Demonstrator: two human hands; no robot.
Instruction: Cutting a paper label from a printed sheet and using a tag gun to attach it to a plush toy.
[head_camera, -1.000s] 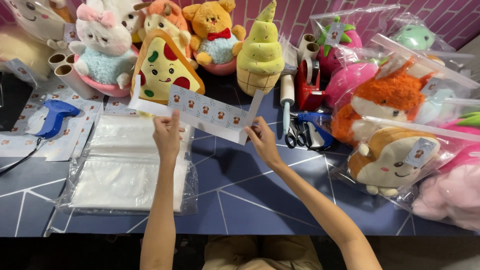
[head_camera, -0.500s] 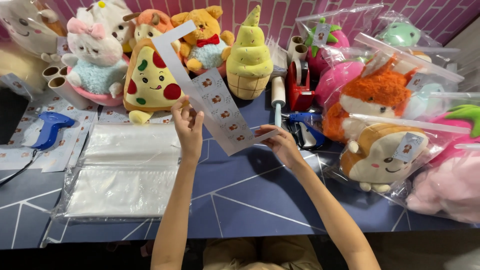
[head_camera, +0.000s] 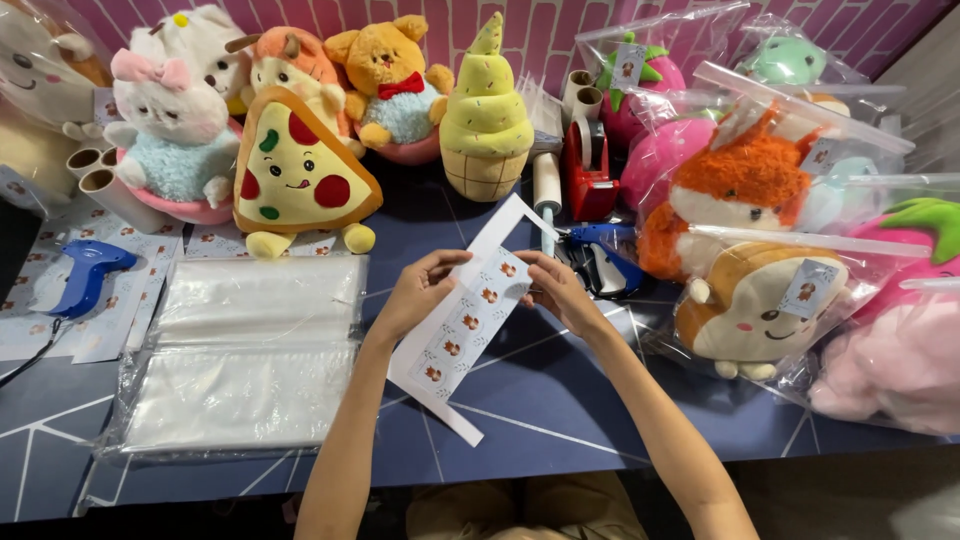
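Observation:
A long white sticker sheet (head_camera: 462, 325) with small orange stickers runs diagonally over the dark blue table (head_camera: 560, 400). My left hand (head_camera: 418, 292) grips its left edge near the top. My right hand (head_camera: 558, 290) pinches its upper right edge, fingertips on one sticker. A pizza-slice plush (head_camera: 300, 178) sits just behind my left hand, and a yellow-green ice-cream plush (head_camera: 486, 115) stands further back.
A stack of clear plastic bags (head_camera: 245, 355) lies to the left. A blue tagging gun (head_camera: 85, 272) rests on more sticker sheets at far left. A red tape dispenser (head_camera: 590, 165) and blue scissors (head_camera: 600, 258) lie behind my right hand. Bagged plush toys (head_camera: 760, 300) crowd the right side.
The sticker sheet came down from a raised position and now lies lower and steeper over the table. Both hands moved toward me and closer together on its upper end.

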